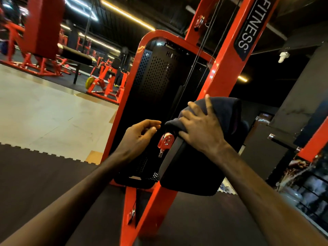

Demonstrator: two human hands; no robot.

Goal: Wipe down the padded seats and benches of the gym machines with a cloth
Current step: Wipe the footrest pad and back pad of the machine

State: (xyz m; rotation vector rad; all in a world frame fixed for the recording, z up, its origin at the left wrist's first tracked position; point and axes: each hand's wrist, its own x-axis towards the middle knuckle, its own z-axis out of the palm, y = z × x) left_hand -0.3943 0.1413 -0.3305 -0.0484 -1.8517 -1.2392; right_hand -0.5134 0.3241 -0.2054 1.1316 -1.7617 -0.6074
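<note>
A black padded seat [188, 173] is mounted on the red frame of a cable machine [229, 55], in the middle of the view. A dark cloth [225, 112] lies over the seat's far end. My right hand [200, 128] presses flat on the cloth, fingers spread, gripping it against the pad. My left hand [140, 137] hovers just left of the seat with fingers loosely curled and nothing in it, close to a small red pulley [166, 141].
The machine's black perforated weight-stack cover [154, 82] stands behind the seat, with cables running up. A black bench [76, 55] and other red machines [106, 79] stand at the back left. Dark rubber mats [35, 174] meet pale floor tiles [44, 110].
</note>
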